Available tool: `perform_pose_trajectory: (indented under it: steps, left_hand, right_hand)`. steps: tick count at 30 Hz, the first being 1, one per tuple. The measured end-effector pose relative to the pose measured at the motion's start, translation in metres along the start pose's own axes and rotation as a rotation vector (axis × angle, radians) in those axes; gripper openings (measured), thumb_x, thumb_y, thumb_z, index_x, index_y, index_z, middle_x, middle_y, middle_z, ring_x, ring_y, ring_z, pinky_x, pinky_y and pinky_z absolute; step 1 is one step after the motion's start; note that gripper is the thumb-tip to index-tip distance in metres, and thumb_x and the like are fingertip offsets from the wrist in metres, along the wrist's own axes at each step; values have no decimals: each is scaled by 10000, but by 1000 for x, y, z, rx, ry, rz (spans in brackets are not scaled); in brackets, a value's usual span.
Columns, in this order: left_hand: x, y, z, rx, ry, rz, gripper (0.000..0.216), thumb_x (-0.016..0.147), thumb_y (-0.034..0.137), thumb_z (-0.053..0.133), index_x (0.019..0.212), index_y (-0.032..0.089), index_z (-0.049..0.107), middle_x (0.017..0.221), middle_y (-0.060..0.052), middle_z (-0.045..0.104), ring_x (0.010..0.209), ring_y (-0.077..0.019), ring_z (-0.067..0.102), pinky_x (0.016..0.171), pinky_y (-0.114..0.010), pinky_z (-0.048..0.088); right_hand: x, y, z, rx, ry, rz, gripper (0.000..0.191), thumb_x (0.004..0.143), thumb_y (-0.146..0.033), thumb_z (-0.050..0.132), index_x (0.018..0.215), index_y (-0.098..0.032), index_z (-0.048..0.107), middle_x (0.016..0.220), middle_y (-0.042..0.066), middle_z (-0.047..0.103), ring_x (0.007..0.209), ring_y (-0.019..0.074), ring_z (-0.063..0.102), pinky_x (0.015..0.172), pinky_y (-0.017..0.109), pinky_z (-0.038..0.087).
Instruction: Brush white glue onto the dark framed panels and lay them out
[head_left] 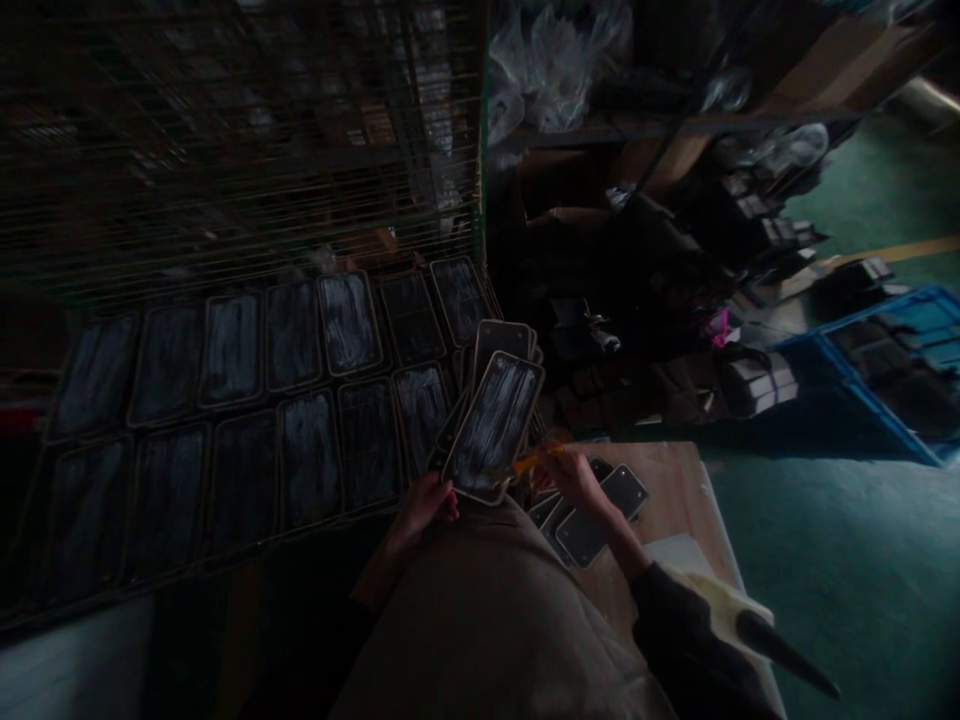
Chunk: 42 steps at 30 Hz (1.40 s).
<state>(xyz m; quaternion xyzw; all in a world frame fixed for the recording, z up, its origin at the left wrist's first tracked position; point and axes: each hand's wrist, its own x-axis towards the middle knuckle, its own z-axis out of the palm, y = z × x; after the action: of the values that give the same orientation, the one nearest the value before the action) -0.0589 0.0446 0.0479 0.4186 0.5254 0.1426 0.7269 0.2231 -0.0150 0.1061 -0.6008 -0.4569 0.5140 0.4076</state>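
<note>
A dark rectangular panel with rounded corners and a pale rim (495,420) lies tilted over my lap, its face streaked whitish. My left hand (427,503) is closed on its lower left corner. In my right hand (566,477) is a brush with an orange handle (534,460), its tip at the panel's lower right part. Beneath and behind this panel sit a few more, and a plain dark one (504,338) shows at the top. To the right, several unstreaked dark panels (604,515) lie overlapping on a wooden board (675,470).
Two rows of streaked panels (232,350) cover a rack at left, under a wire mesh wall (300,200). A white container with a dark nozzle (720,610) stands on the board's right side. Behind are shelves with plastic bags (559,70), bundled goods and a blue crate (862,330).
</note>
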Motion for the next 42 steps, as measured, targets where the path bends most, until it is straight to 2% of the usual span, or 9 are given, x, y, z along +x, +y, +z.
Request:
perform_pose_trajectory:
  steps: [5, 9, 13, 18, 24, 27, 32, 38, 42]
  left_hand:
    - [2, 4, 1, 101, 26, -16, 443, 725, 585, 612, 725, 153, 516, 572, -14, 617, 489, -142, 620, 456, -235, 492]
    - [2, 1, 5, 81, 53, -32, 437, 724, 579, 615, 717, 154, 512, 567, -5, 609, 481, -139, 618, 456, -234, 493]
    - [-8, 3, 13, -47, 131, -17, 446, 699, 564, 669, 753, 159, 491, 613, 12, 610, 518, -141, 635, 480, -240, 506]
    - [-17, 11, 22, -149, 172, -25, 470, 680, 540, 708, 831, 168, 463, 681, -8, 649, 608, -180, 681, 522, -259, 524]
    - [-17, 14, 27, -121, 144, -31, 469, 699, 554, 679, 849, 165, 463, 678, -23, 658, 609, -188, 680, 546, -280, 526]
    - [-17, 14, 29, -99, 156, 8, 460, 720, 547, 657, 890, 158, 482, 682, -19, 656, 579, -167, 660, 548, -273, 516]
    - [-20, 10, 31, -89, 166, 59, 434, 746, 551, 622, 896, 162, 500, 721, -27, 663, 606, -157, 657, 562, -254, 500]
    - [-21, 10, 33, -72, 168, 81, 410, 752, 538, 620, 865, 163, 497, 670, -11, 646, 574, -147, 639, 535, -239, 482]
    - [-22, 15, 33, -53, 194, 81, 411, 731, 529, 635, 871, 161, 516, 665, -12, 653, 566, -151, 644, 524, -241, 489]
  right_hand:
    - [33, -12, -7, -108, 382, -187, 319, 952, -448, 435, 1055, -178, 569, 732, 32, 671, 649, 162, 671, 616, 247, 545]
    - [71, -12, -13, -277, 366, -321, 298, 969, -364, 411, 1132, -176, 575, 858, 56, 691, 791, 169, 685, 727, 252, 528]
    - [85, -6, -19, -477, 324, -321, 293, 965, -324, 412, 1149, -179, 588, 986, 77, 694, 868, 184, 675, 758, 256, 507]
    - [52, -8, -15, -506, 424, -295, 317, 977, -341, 386, 1158, -174, 586, 1005, 94, 689, 862, 192, 669, 756, 269, 505]
    - [-23, -6, 24, -284, 24, -217, 283, 982, -344, 396, 1141, -185, 566, 848, 56, 690, 732, 167, 672, 665, 238, 503]
    - [-52, 2, 32, -229, -84, -140, 277, 988, -342, 391, 1152, -192, 556, 809, 37, 679, 712, 155, 663, 663, 232, 497]
    - [-73, 10, 13, -160, -32, -67, 284, 991, -368, 376, 1114, -185, 554, 760, 28, 674, 686, 160, 663, 676, 245, 509]
    - [-74, 3, 0, -155, 208, -81, 282, 978, -386, 394, 1136, -203, 539, 787, 34, 683, 706, 174, 677, 673, 253, 527]
    - [-65, 5, 9, -159, 106, -110, 299, 977, -411, 382, 1113, -207, 554, 766, 39, 676, 675, 184, 675, 654, 266, 530]
